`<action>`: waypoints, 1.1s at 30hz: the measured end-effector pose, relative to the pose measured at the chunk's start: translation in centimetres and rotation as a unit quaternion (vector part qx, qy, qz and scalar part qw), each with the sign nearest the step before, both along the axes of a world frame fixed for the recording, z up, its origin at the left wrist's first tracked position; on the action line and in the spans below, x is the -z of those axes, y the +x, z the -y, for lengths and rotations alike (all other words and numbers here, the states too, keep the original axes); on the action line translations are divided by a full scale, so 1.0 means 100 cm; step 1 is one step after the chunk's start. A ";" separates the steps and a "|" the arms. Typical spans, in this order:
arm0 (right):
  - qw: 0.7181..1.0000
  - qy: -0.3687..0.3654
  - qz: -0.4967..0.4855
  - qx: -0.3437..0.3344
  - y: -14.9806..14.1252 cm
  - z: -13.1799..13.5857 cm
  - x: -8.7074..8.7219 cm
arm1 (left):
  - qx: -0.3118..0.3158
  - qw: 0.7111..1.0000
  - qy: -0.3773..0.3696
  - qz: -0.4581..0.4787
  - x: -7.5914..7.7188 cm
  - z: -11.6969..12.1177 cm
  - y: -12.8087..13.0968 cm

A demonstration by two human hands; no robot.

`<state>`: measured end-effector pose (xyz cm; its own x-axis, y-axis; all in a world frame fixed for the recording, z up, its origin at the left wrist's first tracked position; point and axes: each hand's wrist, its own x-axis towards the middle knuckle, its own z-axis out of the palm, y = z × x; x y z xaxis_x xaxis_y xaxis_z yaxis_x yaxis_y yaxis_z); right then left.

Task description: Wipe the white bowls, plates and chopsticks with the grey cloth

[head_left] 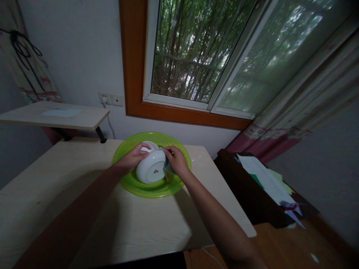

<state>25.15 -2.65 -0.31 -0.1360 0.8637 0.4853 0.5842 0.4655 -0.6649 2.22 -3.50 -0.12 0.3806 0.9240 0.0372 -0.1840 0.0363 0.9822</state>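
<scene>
A white plate point(150, 170) is tilted over the green basin point(151, 193), its underside with a small printed mark facing me. My left hand point(137, 155) grips the plate's upper left rim between thumb and fingers. On the other side, my right hand point(176, 160) pinches a grey cloth point(168, 165) against the plate's right edge. Behind the held plate, another white dish point(151, 145) shows in part inside the basin. A small yellowish piece point(168, 177) lies below the cloth; its kind is unclear.
The basin stands on a pale wooden table point(146, 220) against the wall under the window. A raised shelf point(92, 121) with a paper sheet point(61, 112) is at the left. Right of the table, papers point(262, 173) lie on a dark cabinet point(246, 198).
</scene>
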 end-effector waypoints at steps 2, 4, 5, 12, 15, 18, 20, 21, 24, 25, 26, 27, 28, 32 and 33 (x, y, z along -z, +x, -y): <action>0.999 0.033 0.030 -0.022 -0.010 0.007 -0.008 | 0.005 1.000 0.000 0.007 0.000 0.000 0.000; 0.996 0.050 0.058 -0.047 -0.020 0.014 -0.015 | 0.009 1.000 -0.004 0.016 -0.001 0.000 0.001; 0.995 0.058 0.066 -0.056 -0.024 0.016 -0.017 | 0.010 1.000 -0.008 0.019 -0.001 0.000 0.001; 0.996 0.028 0.060 -0.063 -0.017 0.008 -0.015 | 0.013 1.000 0.000 0.019 0.003 -0.002 0.001; 0.996 -0.023 0.013 -0.080 -0.004 0.002 -0.010 | 0.014 1.000 0.005 0.013 0.006 -0.003 0.001; 0.988 -0.089 -0.047 -0.119 0.008 -0.001 -0.009 | 0.016 1.000 0.006 0.003 0.006 -0.003 0.002; 0.980 -0.125 -0.071 -0.137 0.017 -0.002 -0.010 | 0.016 1.000 0.011 -0.009 0.006 -0.002 0.003; 0.977 -0.142 -0.080 -0.141 0.021 -0.001 -0.012 | 0.017 1.000 0.014 -0.019 0.005 -0.002 0.003; 0.965 -0.189 -0.110 -0.143 0.034 0.000 -0.015 | 0.023 0.998 0.024 -0.057 0.006 -0.001 0.003; 0.961 -0.205 -0.121 -0.143 0.038 0.000 -0.015 | 0.025 0.997 0.026 -0.069 0.006 -0.001 0.002; 0.956 -0.220 -0.132 -0.143 0.043 -0.001 -0.015 | 0.027 0.996 0.027 -0.078 0.006 -0.002 0.002; 0.952 -0.234 -0.140 -0.141 0.047 -0.001 -0.014 | 0.029 0.996 0.029 -0.084 0.007 -0.002 0.002; 0.948 -0.245 -0.146 -0.138 0.050 -0.001 -0.013 | 0.031 0.995 0.030 -0.087 0.007 -0.003 0.002; 0.945 -0.259 -0.149 -0.135 0.056 -0.002 -0.012 | 0.039 0.996 0.024 -0.082 0.006 -0.005 0.002; 0.945 -0.259 -0.147 -0.134 0.055 -0.003 -0.012 | 0.038 0.996 0.021 -0.082 0.006 -0.005 0.002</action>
